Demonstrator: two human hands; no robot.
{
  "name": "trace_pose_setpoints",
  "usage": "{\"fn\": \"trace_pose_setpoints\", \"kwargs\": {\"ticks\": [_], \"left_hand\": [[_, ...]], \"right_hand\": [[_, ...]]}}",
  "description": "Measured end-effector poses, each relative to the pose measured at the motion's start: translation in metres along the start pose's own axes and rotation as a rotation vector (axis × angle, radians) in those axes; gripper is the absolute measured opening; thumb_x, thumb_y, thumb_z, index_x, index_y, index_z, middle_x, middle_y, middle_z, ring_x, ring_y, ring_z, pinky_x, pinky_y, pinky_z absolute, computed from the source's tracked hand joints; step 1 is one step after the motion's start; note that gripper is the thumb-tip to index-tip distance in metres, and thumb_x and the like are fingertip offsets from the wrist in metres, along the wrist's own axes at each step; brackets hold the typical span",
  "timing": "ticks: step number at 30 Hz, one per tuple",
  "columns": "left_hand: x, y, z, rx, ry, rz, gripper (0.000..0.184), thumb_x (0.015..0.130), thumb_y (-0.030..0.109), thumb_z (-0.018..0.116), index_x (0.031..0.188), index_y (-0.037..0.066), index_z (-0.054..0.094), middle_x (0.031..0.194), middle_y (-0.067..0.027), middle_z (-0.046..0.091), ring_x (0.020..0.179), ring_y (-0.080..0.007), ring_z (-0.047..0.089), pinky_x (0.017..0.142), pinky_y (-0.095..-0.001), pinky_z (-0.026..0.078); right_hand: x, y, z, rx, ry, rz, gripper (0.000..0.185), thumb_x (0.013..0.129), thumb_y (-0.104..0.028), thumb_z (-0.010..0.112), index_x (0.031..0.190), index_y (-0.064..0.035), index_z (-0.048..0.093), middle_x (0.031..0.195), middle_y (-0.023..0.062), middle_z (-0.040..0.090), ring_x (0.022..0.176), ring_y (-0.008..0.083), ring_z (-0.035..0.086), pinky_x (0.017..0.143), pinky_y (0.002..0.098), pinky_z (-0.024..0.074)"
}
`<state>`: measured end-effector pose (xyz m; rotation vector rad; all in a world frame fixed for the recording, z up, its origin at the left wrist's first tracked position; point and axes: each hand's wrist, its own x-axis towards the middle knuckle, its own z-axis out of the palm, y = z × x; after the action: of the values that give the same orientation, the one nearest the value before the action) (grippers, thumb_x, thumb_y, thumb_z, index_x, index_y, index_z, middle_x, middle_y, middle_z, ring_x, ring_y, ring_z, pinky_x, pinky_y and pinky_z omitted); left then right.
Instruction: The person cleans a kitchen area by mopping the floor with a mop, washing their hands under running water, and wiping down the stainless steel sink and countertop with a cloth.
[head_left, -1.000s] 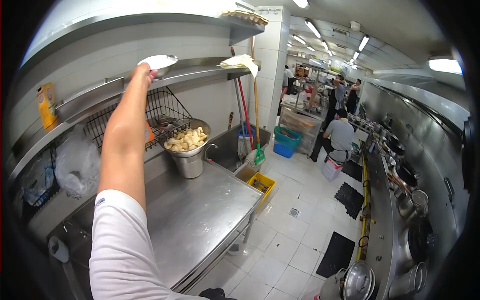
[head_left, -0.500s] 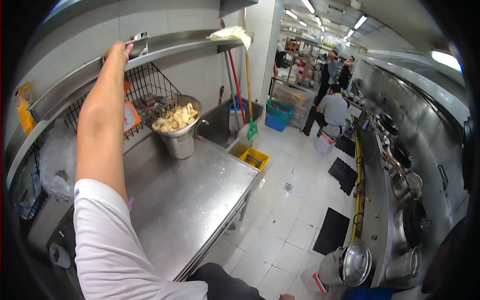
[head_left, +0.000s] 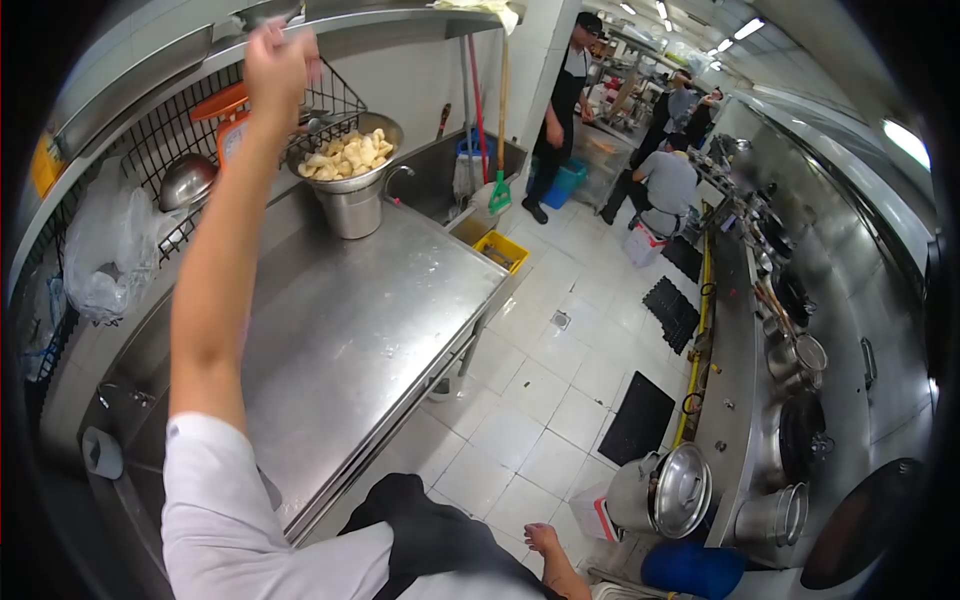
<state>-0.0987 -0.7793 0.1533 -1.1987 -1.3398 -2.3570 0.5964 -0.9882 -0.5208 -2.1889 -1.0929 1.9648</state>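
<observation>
My left hand (head_left: pixel 279 72) is raised in front of the steel wall shelf (head_left: pixel 390 19), smeared by motion, so its finger pose is unclear. Just behind it on the shelf is the edge of a metal container (head_left: pixel 266 14). Below and to the right, a metal bowl of pale, chunky pieces (head_left: pixel 348 157) rests on a tall steel pot (head_left: pixel 352 211) on the steel counter (head_left: pixel 350 330). My right hand (head_left: pixel 542 538) hangs low beside my body over the floor, fingers loosely apart, with nothing visible in it.
A black wire rack (head_left: pixel 180 150) holds an orange scale (head_left: pixel 228 135) and ladle (head_left: pixel 188 182). A sink (head_left: pixel 430 170) and broom handles stand beyond the counter. Several people (head_left: pixel 665 180) are farther back. A lidded pot (head_left: pixel 683 490) and stove line run along the right.
My left hand has come away from the container on the shelf and lowered slightly. My right hand shows more fully. A person in a black apron has appeared near the sink.
</observation>
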Motion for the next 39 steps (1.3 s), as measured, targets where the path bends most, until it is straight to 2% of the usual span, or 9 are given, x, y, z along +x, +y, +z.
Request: {"fn": "trace_pose_setpoints", "kwargs": {"ticks": [2,4,5,8,14,18,24,35,39], "left_hand": [[-0.109,0.001,-0.011,-0.032,-0.184,-0.031,0.038,0.09,0.01,0.062,0.124,0.002,0.046,0.091,-0.0061,0.059,0.069,-0.0112,0.057,0.053,-0.0236,0.048],[-0.231,-0.029,-0.047,-0.099,-0.468,-0.2,0.044,0.083,0.008,0.066,0.123,0.007,0.049,0.097,-0.0063,0.058,0.073,-0.0128,0.056,0.057,-0.0232,0.048],[-0.301,-0.047,-0.075,0.331,-0.519,-0.037,0.038,0.084,0.007,0.066,0.12,0.007,0.053,0.104,-0.0045,0.057,0.071,-0.0104,0.053,0.064,-0.0276,0.047],[-0.484,-0.035,-0.178,0.616,-0.646,-0.557,0.044,0.08,0.011,0.069,0.121,0.006,0.057,0.109,-0.0141,0.06,0.082,-0.0234,0.061,0.076,-0.0372,0.051],[-0.649,0.103,-0.361,1.096,-0.203,-0.852,0.038,0.077,0.01,0.069,0.113,0.005,0.06,0.098,-0.013,0.063,0.093,-0.0297,0.062,0.083,-0.0396,0.05],[-0.724,0.188,-0.45,1.389,0.044,-0.94,0.035,0.077,0.009,0.069,0.11,0.004,0.06,0.092,-0.0125,0.062,0.089,-0.0299,0.062,0.08,-0.0402,0.051],[-0.757,0.215,-0.501,1.363,0.297,-0.969,0.033,0.078,0.008,0.068,0.11,0.003,0.059,0.091,-0.014,0.062,0.086,-0.0298,0.062,0.079,-0.0401,0.051],[-0.694,0.217,-0.556,1.362,0.218,-0.779,0.025,0.082,0.006,0.065,0.106,0.004,0.062,0.09,-0.011,0.063,0.08,-0.027,0.063,0.074,-0.0379,0.051],[-0.657,0.206,-0.61,1.333,0.286,-0.728,0.024,0.084,0.008,0.067,0.107,0.004,0.063,0.088,-0.0105,0.063,0.075,-0.0251,0.062,0.071,-0.0369,0.051]], "right_hand": [[0.011,-0.004,0.004,-0.058,-0.028,-0.049,0.029,0.091,-0.027,0.063,0.112,-0.0063,0.066,0.095,0.0078,0.069,0.073,0.0199,0.065,0.06,0.0341,0.051],[0.032,-0.011,0.0,-0.113,-0.071,-0.11,0.03,0.092,-0.027,0.063,0.113,-0.0065,0.066,0.097,0.0083,0.069,0.075,0.0209,0.066,0.061,0.0341,0.051],[0.047,-0.012,-0.001,-0.162,-0.116,-0.139,0.03,0.092,-0.027,0.063,0.114,-0.0065,0.066,0.097,0.0086,0.069,0.076,0.0215,0.066,0.061,0.0342,0.0511],[0.035,-0.023,0.004,-0.282,-0.163,-0.117,0.029,0.092,-0.026,0.063,0.113,-0.0061,0.066,0.098,0.0087,0.069,0.076,0.0223,0.066,0.06,0.0341,0.0507],[0.039,-0.009,-0.011,-0.465,-0.242,-0.113,0.02,0.095,-0.02,0.06,0.106,-0.0049,0.065,0.081,0.007,0.064,0.058,0.0169,0.056,0.048,0.0301,0.0416],[0.044,0.007,-0.014,-0.501,-0.359,0.01,0.027,0.087,-0.02,0.064,0.107,-0.0021,0.067,0.084,0.0081,0.068,0.063,0.0184,0.062,0.048,0.0314,0.0459],[0.016,-0.01,0.015,-0.595,-0.368,-0.125,0.032,0.089,-0.023,0.064,0.112,-0.0014,0.064,0.092,0.0111,0.068,0.072,0.0212,0.065,0.055,0.0334,0.0489],[-0.029,-0.02,0.052,-0.725,-0.282,-0.323,0.025,0.09,-0.023,0.063,0.105,-0.003,0.067,0.089,0.0087,0.069,0.072,0.019,0.066,0.056,0.0308,0.0496],[-0.05,-0.036,0.125,-0.817,-0.288,-0.778,0.03,0.091,-0.024,0.062,0.104,0.002,0.069,0.086,0.011,0.071,0.078,0.0204,0.067,0.067,0.0335,0.053]]}}
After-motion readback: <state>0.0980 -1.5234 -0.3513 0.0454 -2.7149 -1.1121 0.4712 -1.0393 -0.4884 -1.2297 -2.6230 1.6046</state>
